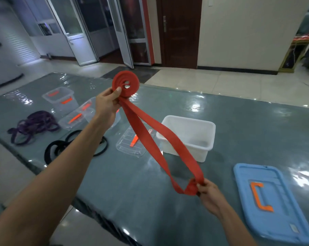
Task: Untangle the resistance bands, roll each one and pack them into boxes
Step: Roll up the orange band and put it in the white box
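Right hand: lower right of frame. Fingers pinch the folded end of the red band, held in the air above the surface.
Band tail: flat, matte red rubber strap, doubled into a long loop. It runs slack from lower right up to centre top, with one twist just beside the right hand.
Risk, twist: rolled in as it lies, the twist would likely give a lumpy, lopsided roll.
Risk, slip: the material looks elastic, so a lost pinch under tension could whip the tail toward the coil.
Blue lid: right edge, flat on the surface. Rounded plastic rectangle, ribbed, with an orange handle.
White box: centre, behind the tail. Open top, smooth opaque plastic; likely home for the roll.
Clear lid: just left of the white box. Transparent, ribbed, with an orange clip.
Black bands: left, partly behind the left forearm. Narrow overlapping loops.
Purple bands: further left. A tangled heap, not yet sorted.
Clear boxes: upper left. Transparent with orange latches; contents cannot be told.
Surface: grey-green and glossy with strong glare, so a roll set down might slide.
Left hand: centre top, arm outstretched. Fingers wrap the coil, thumb pressed on its face.
Coil: flat spiral disc with a loose open centre and uneven layers.
Risk, coil: it is held mostly by thumb pressure, and easing that would probably let the winding spring open or telescope.
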The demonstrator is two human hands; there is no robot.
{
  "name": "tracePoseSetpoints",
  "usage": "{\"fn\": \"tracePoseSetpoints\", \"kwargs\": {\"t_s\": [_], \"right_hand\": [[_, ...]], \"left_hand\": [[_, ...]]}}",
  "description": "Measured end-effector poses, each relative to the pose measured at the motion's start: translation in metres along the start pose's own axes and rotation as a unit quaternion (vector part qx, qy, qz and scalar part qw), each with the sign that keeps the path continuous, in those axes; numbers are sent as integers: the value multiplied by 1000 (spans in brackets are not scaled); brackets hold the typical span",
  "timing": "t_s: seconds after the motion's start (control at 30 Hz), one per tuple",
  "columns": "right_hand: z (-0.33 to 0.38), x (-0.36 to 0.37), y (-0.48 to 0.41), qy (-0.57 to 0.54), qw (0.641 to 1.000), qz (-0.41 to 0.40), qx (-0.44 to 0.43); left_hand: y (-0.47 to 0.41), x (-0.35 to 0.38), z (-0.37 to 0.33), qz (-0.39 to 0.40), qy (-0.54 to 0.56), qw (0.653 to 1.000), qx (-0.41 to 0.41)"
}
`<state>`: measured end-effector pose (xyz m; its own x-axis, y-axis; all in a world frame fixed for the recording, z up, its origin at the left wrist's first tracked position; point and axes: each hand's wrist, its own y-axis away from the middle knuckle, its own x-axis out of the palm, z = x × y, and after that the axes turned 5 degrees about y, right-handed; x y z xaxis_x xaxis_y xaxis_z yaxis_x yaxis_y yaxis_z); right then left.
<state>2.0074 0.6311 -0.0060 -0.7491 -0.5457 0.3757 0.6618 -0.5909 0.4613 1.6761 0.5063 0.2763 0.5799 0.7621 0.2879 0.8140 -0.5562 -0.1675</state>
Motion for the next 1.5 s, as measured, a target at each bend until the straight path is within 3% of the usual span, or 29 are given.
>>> {"fn": "tracePoseSetpoints", "kwargs": {"t_s": [0.17,0.37,0.57,0.8,1.03,1.17,1.23,1.3,1.43,1.5], "right_hand": [[17,0,12,-128,991,8,30],[22,5,10,-19,999,-39,-15],[9,11,-4,85,994,-72,3],[30,28,9,226,968,-71,-79],[123,83,53,283,905,-20,-318],[158,103,73,380,852,43,-358],[163,106,75,451,818,62,-353],[162,108,75,480,801,61,-353],[155,105,73,471,809,50,-348],[153,103,72,440,824,42,-355]], "left_hand": [[-1,-13,0,-51,-8,999,-18],[5,-10,-6,-44,12,999,-10],[12,0,-14,13,16,1000,-5],[33,20,-11,117,-110,987,28],[63,38,3,304,-292,907,-1],[80,50,16,362,-492,791,44],[87,55,22,361,-543,755,65],[93,57,27,358,-567,739,64],[98,58,33,376,-565,731,71],[101,61,34,375,-530,757,75]]}}
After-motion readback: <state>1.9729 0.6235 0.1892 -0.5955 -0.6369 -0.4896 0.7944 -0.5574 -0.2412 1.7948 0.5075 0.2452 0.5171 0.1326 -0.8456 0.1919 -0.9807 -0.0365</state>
